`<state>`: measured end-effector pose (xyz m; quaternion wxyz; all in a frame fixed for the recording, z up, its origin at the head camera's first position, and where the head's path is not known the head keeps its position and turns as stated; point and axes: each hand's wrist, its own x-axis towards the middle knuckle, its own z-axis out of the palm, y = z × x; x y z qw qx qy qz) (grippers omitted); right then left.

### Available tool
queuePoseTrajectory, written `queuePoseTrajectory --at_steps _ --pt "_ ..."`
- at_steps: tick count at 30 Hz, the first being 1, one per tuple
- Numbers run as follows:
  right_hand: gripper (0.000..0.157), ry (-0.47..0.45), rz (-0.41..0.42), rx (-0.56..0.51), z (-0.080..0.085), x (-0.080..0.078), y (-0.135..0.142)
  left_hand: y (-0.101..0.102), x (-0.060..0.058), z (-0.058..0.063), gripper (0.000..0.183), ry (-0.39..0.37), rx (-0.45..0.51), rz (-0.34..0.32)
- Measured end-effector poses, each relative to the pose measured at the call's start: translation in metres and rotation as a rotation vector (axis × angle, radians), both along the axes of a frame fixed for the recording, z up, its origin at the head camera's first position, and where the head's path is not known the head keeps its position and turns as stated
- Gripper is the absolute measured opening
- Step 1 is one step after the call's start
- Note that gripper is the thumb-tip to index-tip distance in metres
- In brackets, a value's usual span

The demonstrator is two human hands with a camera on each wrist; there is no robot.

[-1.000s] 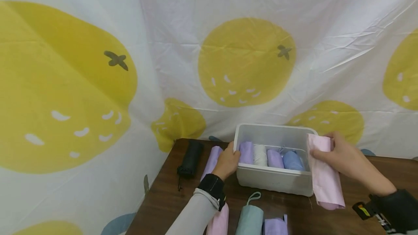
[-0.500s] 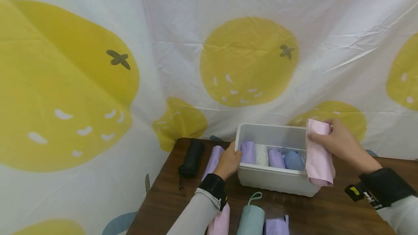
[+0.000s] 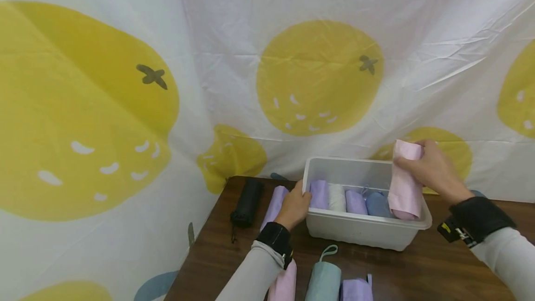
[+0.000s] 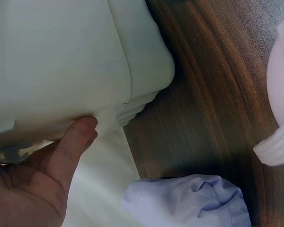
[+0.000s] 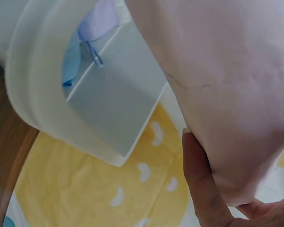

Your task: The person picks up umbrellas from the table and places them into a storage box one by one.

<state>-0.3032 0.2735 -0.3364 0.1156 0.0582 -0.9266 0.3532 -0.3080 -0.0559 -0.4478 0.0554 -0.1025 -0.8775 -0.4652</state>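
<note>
My right hand [image 3: 436,166] grips the upper end of a pink folded umbrella [image 3: 405,187] in its sleeve, tilted upright at the right end of a white plastic bin [image 3: 359,229]. The umbrella's lower end is inside the rim; in the right wrist view the pink sleeve [image 5: 232,90] fills the right side, thumb and fingers pinching it. My left hand [image 3: 294,206] holds the bin's left rim, as the left wrist view shows with the hand [image 4: 52,175] at the wall. Inside lie a purple umbrella [image 3: 319,194], a white one [image 3: 336,198], a smaller purple one [image 3: 356,202] and a blue one [image 3: 378,205].
On the brown table [image 3: 451,264], a black umbrella [image 3: 246,202] and a purple umbrella [image 3: 274,206] lie left of the bin. In front are a pink umbrella [image 3: 283,282], a green one with a loop [image 3: 323,282] and another purple one [image 3: 356,289]. A lemon-print curtain [image 3: 225,82] hangs behind.
My right hand has raised the pink umbrella and carried it left from beside the bin, then its lower end has entered the bin's right end. My left hand stays on the rim.
</note>
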Motion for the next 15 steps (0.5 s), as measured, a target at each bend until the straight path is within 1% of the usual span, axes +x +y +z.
queuePoseTrajectory --at_steps 6,10,12,15 --pt "0.071 0.084 -0.032 0.022 -0.009 -0.011 0.002 0.000 0.000 -0.001 0.049 0.006 0.001 -0.002" --pt "0.063 0.128 -0.035 0.055 -0.016 -0.018 0.003 -0.001 -0.001 -0.003 0.049 0.010 -0.006 -0.002" --pt "0.061 0.133 -0.031 0.075 -0.021 -0.021 0.003 -0.001 -0.001 -0.003 0.050 0.009 -0.005 -0.003" --pt "0.063 0.111 -0.017 0.094 -0.028 -0.022 0.003 -0.001 -0.002 -0.003 0.050 0.008 -0.003 -0.006"
